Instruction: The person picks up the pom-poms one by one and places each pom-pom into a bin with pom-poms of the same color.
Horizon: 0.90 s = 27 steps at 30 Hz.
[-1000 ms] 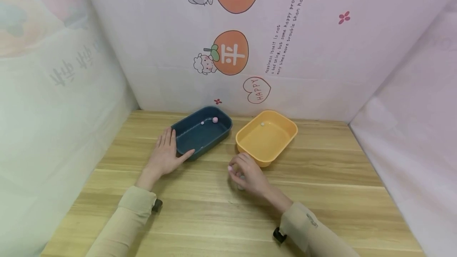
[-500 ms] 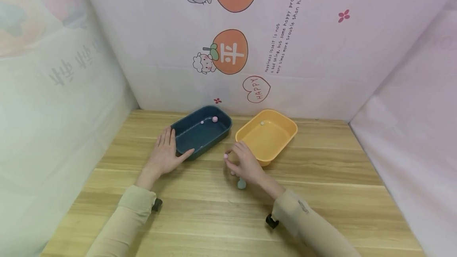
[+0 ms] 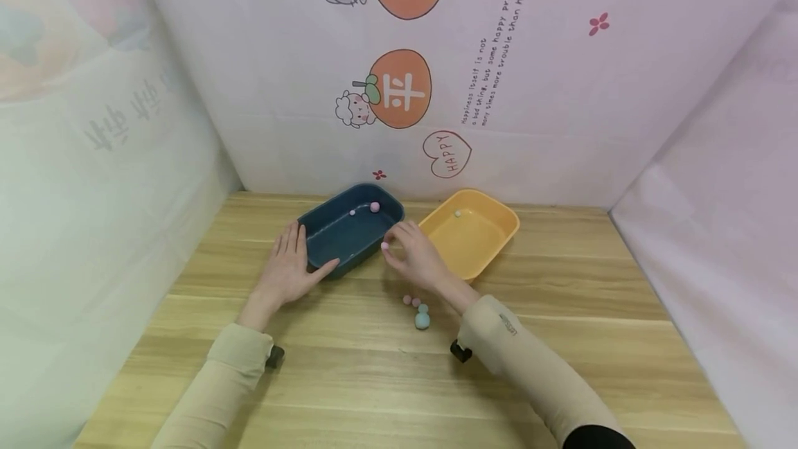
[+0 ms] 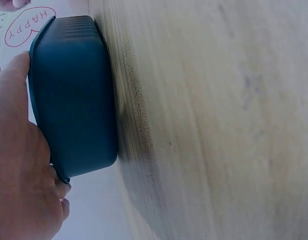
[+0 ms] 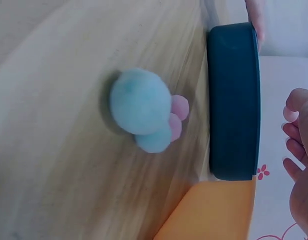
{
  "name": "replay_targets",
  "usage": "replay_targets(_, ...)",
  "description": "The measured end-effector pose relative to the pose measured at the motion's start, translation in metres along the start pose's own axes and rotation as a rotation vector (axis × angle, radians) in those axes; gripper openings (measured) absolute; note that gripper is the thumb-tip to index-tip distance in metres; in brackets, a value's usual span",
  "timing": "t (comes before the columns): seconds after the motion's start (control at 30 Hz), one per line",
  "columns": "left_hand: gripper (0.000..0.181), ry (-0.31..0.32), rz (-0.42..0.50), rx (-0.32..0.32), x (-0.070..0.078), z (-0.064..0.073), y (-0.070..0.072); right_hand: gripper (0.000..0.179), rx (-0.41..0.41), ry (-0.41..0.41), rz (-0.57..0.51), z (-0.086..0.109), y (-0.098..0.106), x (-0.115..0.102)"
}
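Note:
My left hand (image 3: 288,276) rests on the near left corner of the dark blue tray (image 3: 341,238), thumb spread along its front rim and fingers at its left end. In the left wrist view that hand lies against the tray's upper edge. Between thumb and forefinger, my right hand (image 3: 416,255) pinches a small pink ball (image 3: 384,246) beside the tray's right rim. Inside the blue tray are a larger pink ball (image 3: 375,207) and a smaller pink ball (image 3: 352,213). On the table lie two pink balls (image 5: 179,107), touching or close to a large light blue ball (image 5: 140,101) and a smaller one (image 5: 154,140).
Right of the blue tray stands a yellow tray (image 3: 474,244), partly covered by my right hand, with a pale green ball (image 3: 458,213) in it. Both trays sit near the printed white cloth (image 3: 530,165) at the back of the wooden table (image 3: 349,380). Cloth also hangs at both sides.
My right hand has risen from the loose balls and moved forward and left to the blue tray, carrying the pink ball. The balls on the table are uncovered. My left hand has stayed put.

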<state>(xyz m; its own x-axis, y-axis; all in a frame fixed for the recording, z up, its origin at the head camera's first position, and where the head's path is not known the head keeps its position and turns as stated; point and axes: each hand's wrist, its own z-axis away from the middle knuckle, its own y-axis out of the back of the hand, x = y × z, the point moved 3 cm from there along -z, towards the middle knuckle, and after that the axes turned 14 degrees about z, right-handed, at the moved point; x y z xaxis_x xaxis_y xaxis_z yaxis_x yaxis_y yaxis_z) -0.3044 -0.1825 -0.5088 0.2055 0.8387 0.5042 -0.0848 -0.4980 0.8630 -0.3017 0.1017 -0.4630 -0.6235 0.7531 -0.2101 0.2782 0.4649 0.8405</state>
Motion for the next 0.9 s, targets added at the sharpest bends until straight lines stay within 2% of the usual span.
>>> replay_targets(0.23, 0.123, -0.004, -0.009, 0.017, -0.001, -0.001, 0.0, 0.009, -0.027, -0.007, 0.026, -0.017, -0.007, 0.002)
replay_targets(0.67, 0.124, 0.007, -0.007, 0.011, -0.004, 0.0, -0.002, 0.012, -0.094, -0.072, 0.043, -0.034, -0.026, 0.002)
replay_targets(0.9, 0.123, 0.005, -0.012, 0.012, -0.001, -0.001, -0.002, 0.012, -0.092, -0.073, 0.049, -0.042, -0.031, 0.003)
